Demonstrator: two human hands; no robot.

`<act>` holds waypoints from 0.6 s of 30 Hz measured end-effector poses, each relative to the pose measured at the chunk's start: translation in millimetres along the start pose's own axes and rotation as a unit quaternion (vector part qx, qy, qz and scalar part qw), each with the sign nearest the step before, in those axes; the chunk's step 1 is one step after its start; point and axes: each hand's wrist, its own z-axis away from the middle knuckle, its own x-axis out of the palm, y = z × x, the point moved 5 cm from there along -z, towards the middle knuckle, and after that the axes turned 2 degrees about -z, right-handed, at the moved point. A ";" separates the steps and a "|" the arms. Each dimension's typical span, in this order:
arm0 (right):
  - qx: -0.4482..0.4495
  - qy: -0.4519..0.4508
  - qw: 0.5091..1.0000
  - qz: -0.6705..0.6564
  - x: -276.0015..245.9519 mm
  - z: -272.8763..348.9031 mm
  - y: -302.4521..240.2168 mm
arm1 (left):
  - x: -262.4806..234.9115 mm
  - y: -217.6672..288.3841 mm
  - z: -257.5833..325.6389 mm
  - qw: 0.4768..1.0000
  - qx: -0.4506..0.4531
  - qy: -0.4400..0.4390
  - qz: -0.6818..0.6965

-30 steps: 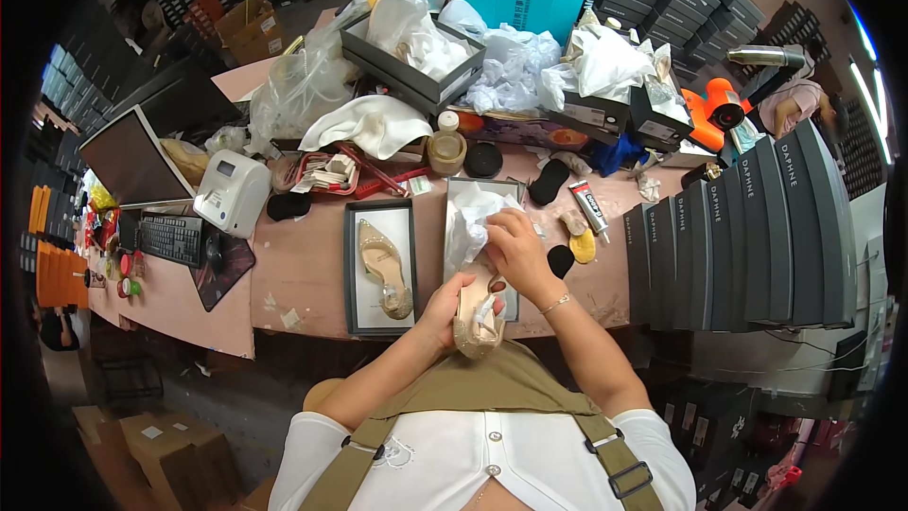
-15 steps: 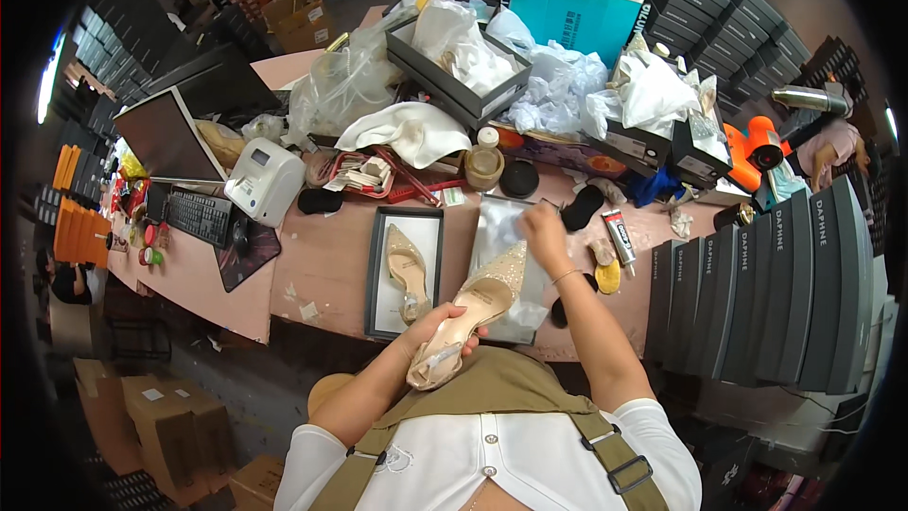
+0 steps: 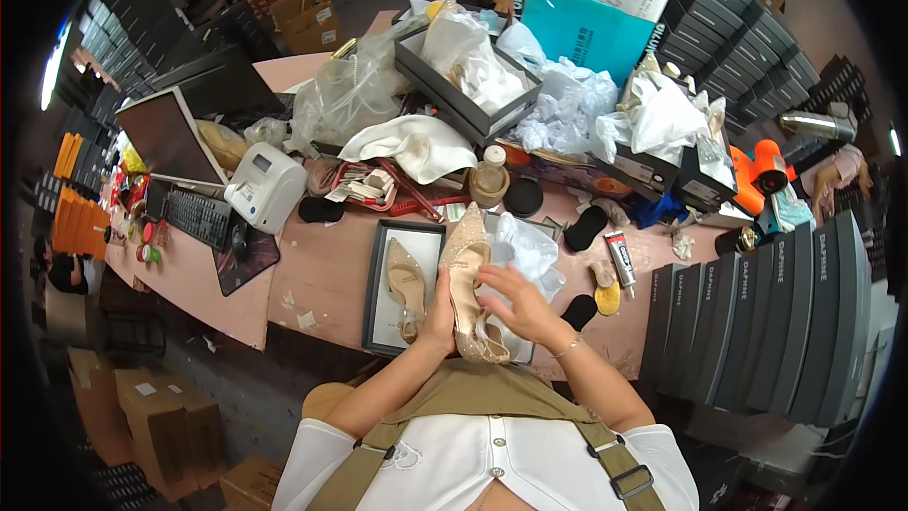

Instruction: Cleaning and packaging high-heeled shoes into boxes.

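My left hand [image 3: 438, 320] is closed on the side of a pale gold, glittery pointed-toe pump [image 3: 467, 244], whose toe points away from me. My right hand [image 3: 523, 308] has its fingers spread at the right edge of the shoe's opening, touching or very close to it. A matching pump [image 3: 408, 286] lies in a dark grey shoe box [image 3: 373, 307] with a pale lining, just left of my hands. Crumpled white tissue paper [image 3: 528, 251] lies beyond my right hand. The held shoe partly hides what is under it.
Black pads [image 3: 585, 228], a glue tube [image 3: 619, 258] and a yellow pad [image 3: 607, 298] lie right. Grey shoe boxes [image 3: 747, 317] line the right end. Behind stand a jar [image 3: 489, 180] and an open box [image 3: 518, 112]. Left are a label printer [image 3: 266, 186] and keyboard [image 3: 197, 219].
The shoe has swung from a slant to nearly straight, toe pointing away. My right hand has come down from beyond the toe to the shoe's opening. The tissue is bunched up higher.
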 end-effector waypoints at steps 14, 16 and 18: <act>0.112 -0.127 0.980 0.105 104.4 -34.2 48.8 | 6.6 -18.2 21.9 0.995 0.078 -0.014 -0.068; 0.109 -0.148 0.975 0.125 112.6 -20.8 46.0 | 2.4 -26.3 31.3 0.991 0.107 -0.018 -0.081; 0.101 -0.167 0.967 0.165 115.7 -21.2 45.5 | 3.8 -24.6 35.1 0.992 0.090 -0.038 -0.074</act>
